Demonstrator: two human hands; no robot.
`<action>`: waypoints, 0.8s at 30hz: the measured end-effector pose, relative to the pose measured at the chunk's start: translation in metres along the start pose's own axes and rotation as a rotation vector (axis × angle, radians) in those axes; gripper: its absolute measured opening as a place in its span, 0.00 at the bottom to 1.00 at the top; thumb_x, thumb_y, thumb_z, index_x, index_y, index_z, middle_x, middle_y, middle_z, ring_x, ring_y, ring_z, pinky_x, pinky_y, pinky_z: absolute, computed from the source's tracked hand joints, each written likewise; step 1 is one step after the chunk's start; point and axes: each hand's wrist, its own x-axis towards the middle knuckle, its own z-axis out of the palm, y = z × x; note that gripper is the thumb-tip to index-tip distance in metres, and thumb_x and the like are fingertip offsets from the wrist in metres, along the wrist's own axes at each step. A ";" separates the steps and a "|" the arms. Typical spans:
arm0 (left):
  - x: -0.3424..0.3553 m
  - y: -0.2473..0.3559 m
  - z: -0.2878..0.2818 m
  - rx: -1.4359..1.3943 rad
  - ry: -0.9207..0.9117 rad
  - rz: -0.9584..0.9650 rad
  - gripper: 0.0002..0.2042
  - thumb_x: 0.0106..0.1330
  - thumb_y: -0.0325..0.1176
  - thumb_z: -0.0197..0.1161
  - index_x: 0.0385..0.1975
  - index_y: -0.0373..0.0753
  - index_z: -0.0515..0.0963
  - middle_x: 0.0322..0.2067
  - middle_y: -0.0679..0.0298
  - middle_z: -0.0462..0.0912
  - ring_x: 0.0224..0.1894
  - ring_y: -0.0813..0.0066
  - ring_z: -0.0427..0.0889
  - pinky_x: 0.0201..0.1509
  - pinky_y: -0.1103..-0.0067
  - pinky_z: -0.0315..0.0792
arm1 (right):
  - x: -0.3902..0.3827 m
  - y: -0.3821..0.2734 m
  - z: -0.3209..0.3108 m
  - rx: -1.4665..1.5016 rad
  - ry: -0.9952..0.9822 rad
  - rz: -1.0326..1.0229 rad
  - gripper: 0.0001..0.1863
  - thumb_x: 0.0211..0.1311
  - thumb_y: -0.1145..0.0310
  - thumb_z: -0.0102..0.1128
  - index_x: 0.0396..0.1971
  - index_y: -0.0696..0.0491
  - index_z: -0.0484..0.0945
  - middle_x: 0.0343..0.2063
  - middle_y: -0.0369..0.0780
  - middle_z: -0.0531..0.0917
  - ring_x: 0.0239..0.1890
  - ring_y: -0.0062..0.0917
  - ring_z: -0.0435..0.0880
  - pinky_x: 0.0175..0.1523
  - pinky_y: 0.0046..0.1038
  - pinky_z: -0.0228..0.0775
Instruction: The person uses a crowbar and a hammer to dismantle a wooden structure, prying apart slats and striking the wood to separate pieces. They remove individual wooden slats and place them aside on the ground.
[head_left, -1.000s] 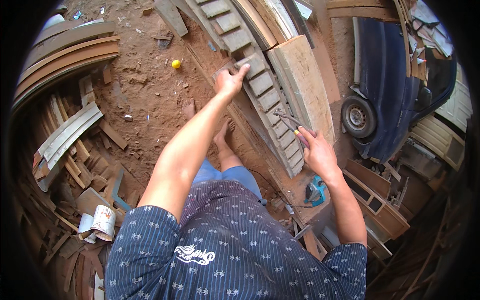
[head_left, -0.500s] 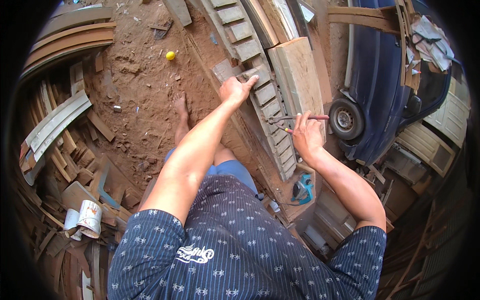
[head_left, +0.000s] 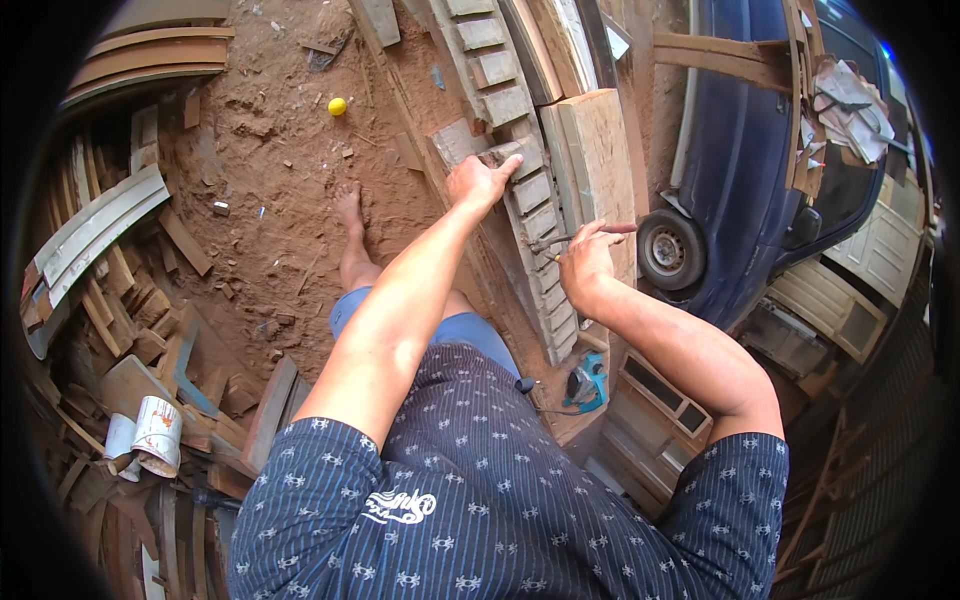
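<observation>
Two hands now nearer each other than before | left hand [head_left: 478,182] flat, fingers spread, on slatted wooden frame [head_left: 520,190] | right hand [head_left: 585,262] pinching thin tool [head_left: 560,240].

This is an open-air carpentry yard with a floor of bare reddish dirt [head_left: 290,200] strewn with chips and sawdust. Curved wooden mouldings [head_left: 100,225] and offcuts [head_left: 150,320] lie heaped along one side, a long slatted wooden frame [head_left: 520,190] and a thick plank [head_left: 600,160] rest across the middle, and panelled wooden door pieces [head_left: 660,395] lean nearby. A teal power tool [head_left: 585,385] sits on the ground, paint-smeared tins [head_left: 150,435] stand among the scraps, and a blue vehicle [head_left: 750,150] is parked right beside the work.
</observation>
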 end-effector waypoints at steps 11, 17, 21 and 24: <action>0.008 -0.013 0.010 -0.076 -0.011 0.043 0.43 0.50 0.73 0.67 0.45 0.31 0.83 0.44 0.46 0.86 0.51 0.52 0.84 0.56 0.65 0.75 | 0.012 0.020 -0.031 0.283 -0.177 -0.070 0.25 0.69 0.58 0.50 0.56 0.60 0.79 0.57 0.59 0.77 0.58 0.55 0.77 0.53 0.58 0.75; 0.009 -0.013 0.012 -0.084 -0.005 0.020 0.43 0.49 0.73 0.67 0.44 0.31 0.83 0.43 0.46 0.86 0.50 0.52 0.85 0.55 0.65 0.76 | 0.007 0.010 -0.003 0.012 0.086 -0.114 0.27 0.72 0.52 0.49 0.52 0.61 0.81 0.51 0.53 0.81 0.52 0.49 0.80 0.45 0.53 0.77; 0.007 -0.012 0.007 -0.080 -0.031 0.034 0.44 0.49 0.73 0.67 0.43 0.29 0.83 0.42 0.44 0.86 0.49 0.50 0.85 0.53 0.64 0.77 | 0.001 0.011 0.003 0.226 0.120 0.124 0.28 0.73 0.50 0.48 0.51 0.62 0.80 0.45 0.52 0.82 0.49 0.47 0.82 0.44 0.54 0.78; 0.005 -0.016 0.010 -0.087 0.028 0.074 0.44 0.48 0.74 0.67 0.42 0.28 0.82 0.42 0.44 0.86 0.48 0.49 0.85 0.53 0.63 0.77 | 0.001 0.021 0.014 0.447 0.037 0.083 0.29 0.72 0.47 0.50 0.50 0.61 0.80 0.42 0.51 0.83 0.46 0.47 0.84 0.44 0.55 0.78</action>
